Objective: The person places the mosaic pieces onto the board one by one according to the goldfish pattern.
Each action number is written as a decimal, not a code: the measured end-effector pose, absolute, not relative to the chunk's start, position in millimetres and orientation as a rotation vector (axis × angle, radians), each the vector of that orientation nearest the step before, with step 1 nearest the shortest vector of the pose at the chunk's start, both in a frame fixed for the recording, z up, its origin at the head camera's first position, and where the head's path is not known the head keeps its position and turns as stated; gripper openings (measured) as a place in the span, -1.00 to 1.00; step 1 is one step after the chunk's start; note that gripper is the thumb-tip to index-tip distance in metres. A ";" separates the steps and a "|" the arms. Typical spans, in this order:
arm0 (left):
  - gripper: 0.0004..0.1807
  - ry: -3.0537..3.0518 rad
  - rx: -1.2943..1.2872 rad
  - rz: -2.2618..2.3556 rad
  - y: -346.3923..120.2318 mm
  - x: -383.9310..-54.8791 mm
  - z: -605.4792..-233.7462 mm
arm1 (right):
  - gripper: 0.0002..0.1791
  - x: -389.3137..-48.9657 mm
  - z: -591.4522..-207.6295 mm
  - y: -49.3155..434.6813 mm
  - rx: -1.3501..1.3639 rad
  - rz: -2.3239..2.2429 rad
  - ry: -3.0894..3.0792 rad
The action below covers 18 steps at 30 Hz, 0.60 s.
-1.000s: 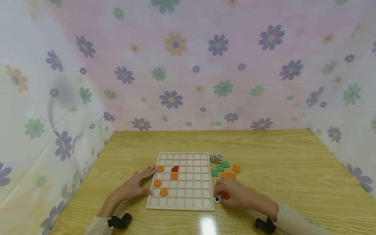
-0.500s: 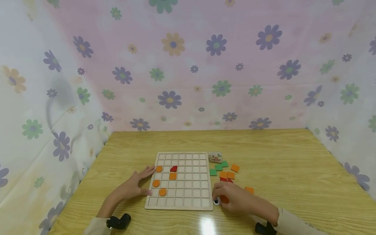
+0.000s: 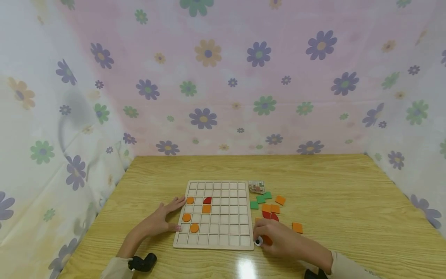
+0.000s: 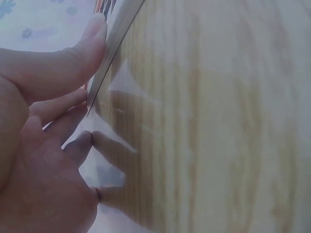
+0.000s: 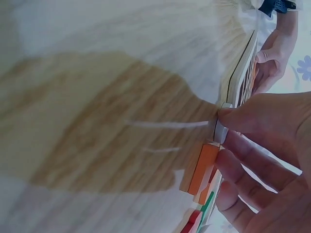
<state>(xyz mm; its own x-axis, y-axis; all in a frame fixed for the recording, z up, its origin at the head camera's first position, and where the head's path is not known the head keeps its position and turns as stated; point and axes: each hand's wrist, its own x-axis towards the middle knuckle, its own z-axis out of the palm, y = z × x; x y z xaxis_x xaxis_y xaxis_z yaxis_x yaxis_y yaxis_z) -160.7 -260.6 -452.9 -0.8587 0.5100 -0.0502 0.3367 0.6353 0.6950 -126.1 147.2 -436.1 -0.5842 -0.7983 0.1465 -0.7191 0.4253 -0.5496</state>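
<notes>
A wooden grid board (image 3: 214,247) lies on the table. Its cells hold three orange discs (image 3: 194,228), an orange square (image 3: 206,209) and a red quarter-circle (image 3: 207,200). My left hand (image 3: 160,221) rests at the board's left edge, fingers spread, thumb near the lower corner. By the board's right edge, my right hand (image 3: 280,239) pinches a white disc with a black dot (image 3: 258,241), like an eye. The right wrist view shows thumb and forefinger on this white disc (image 5: 221,128), low over the table. Orange pieces (image 5: 203,167) lie under the other fingers, partly hidden.
Right of the board lie several loose pieces: green squares (image 3: 254,205), orange squares (image 3: 297,227) and red quarter-circles (image 3: 274,217). A small pattern card (image 3: 257,186) touches the board's upper right corner. A flowered cloth (image 3: 223,89) hangs behind the wooden table (image 3: 331,186).
My right hand has slid slightly toward the table's front with the white disc, uncovering red quarter-circles and an orange piece behind it. The left hand keeps its place at the board.
</notes>
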 end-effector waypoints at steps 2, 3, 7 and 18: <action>-0.04 2.617 0.690 1.039 -260.9 -160.5 -452.9 | -0.80 -125.2 -436.0 147.0 -1.340 -0.869 2.535; -0.04 2.616 0.689 1.040 -260.9 -160.4 -452.6 | -0.80 -124.9 -435.7 146.8 -1.332 -0.868 2.533; -0.04 2.616 0.674 1.032 -261.4 -160.4 -452.0 | -0.80 -125.0 -434.9 146.3 -1.332 -0.884 2.506; -0.04 2.610 0.670 1.031 -261.2 -160.8 -452.4 | -0.85 -132.1 -431.5 144.4 -1.407 -0.967 2.469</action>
